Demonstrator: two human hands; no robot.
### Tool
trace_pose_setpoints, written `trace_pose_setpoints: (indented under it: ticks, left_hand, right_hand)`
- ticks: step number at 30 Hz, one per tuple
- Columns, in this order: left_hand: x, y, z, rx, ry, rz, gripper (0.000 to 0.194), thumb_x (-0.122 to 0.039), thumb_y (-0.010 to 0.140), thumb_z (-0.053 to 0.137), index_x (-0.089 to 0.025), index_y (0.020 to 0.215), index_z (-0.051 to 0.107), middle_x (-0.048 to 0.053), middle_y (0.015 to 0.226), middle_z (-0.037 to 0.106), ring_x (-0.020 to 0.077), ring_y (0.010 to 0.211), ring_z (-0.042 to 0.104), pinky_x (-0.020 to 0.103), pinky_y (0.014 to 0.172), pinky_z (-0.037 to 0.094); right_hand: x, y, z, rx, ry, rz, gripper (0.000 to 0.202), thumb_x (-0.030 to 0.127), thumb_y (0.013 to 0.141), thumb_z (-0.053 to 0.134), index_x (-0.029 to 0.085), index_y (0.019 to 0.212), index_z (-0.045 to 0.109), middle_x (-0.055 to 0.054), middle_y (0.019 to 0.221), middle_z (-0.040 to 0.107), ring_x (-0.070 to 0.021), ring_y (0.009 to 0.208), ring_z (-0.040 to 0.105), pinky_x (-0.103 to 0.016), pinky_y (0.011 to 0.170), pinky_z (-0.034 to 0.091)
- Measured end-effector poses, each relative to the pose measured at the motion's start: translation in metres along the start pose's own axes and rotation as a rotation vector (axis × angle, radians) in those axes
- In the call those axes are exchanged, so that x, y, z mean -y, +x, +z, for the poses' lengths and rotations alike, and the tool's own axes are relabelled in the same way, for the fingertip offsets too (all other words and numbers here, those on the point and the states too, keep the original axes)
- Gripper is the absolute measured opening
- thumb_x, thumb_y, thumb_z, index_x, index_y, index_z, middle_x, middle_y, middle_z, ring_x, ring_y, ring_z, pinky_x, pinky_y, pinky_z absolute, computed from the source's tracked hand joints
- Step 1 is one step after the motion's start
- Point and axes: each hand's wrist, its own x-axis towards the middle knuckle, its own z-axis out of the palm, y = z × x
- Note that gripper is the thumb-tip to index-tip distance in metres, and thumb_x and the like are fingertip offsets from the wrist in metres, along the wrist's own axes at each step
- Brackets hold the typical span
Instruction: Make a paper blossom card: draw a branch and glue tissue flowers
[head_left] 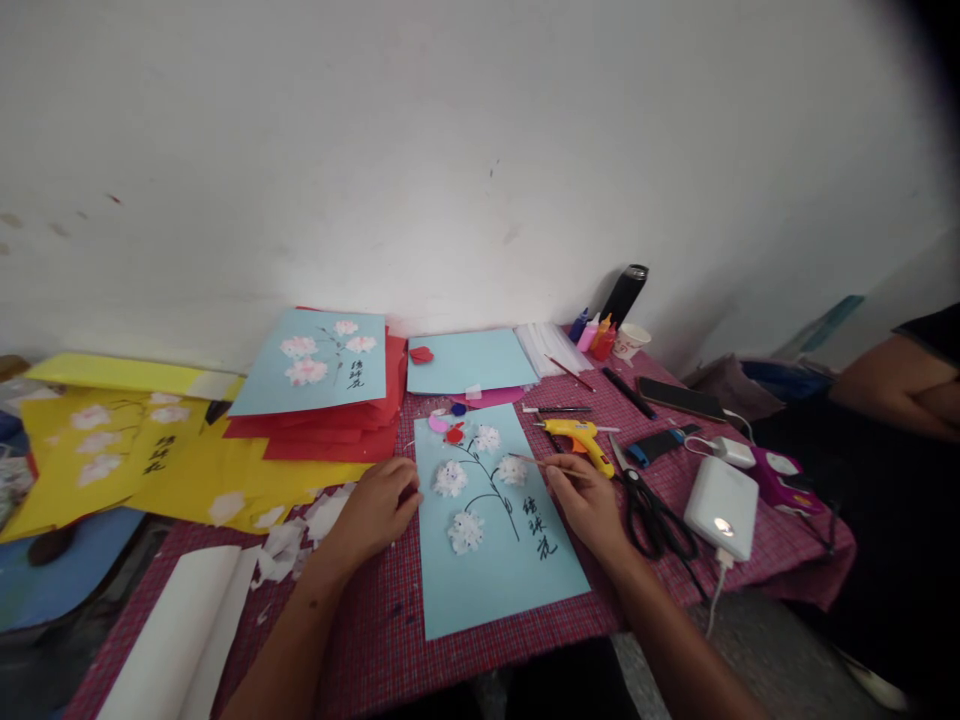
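Note:
A light blue sheet point(495, 595) lies before me with several white paper flowers point(466, 532), drawn dark stems and black brush characters on it. My right hand point(586, 500) pinches a thin paintbrush point(551, 466). The brush tip is at the rightmost flower point(513, 470); whether it touches the petals I cannot tell. My left hand point(381, 508) rests beside the sheet's left edge, fingers curled in, with nothing visible in them. Near the sheet's top lie small palettes, one with red paint point(454, 433), one pink point(438, 423) and one dark blue point(458, 409).
A yellow glue gun point(581, 437), black scissors point(646, 505) and a white power bank point(722, 507) lie to the right. Paint bottles point(604, 340) and a black flask point(624, 294) stand behind. Finished sheets point(315, 350) are stacked left. Another person's arm point(900, 370) shows far right.

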Motion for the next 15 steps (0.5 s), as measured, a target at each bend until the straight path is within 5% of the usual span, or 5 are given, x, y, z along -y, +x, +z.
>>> trace_pose_setpoints:
  ticks: [15]
  left_hand:
    - [0.004,0.000,0.003,0.015,0.014,-0.005,0.005,-0.024,0.088,0.054,-0.021,0.083,0.055,0.005,0.097,0.061,0.0223,0.091,0.057,0.036,0.083,0.046]
  right_hand:
    - [-0.005,-0.001,-0.010,-0.062,0.006,0.030,0.019,0.037,0.086,0.062,0.018,0.088,0.068,0.000,0.065,0.062,-0.0159,0.059,0.057,-0.027,0.056,0.048]
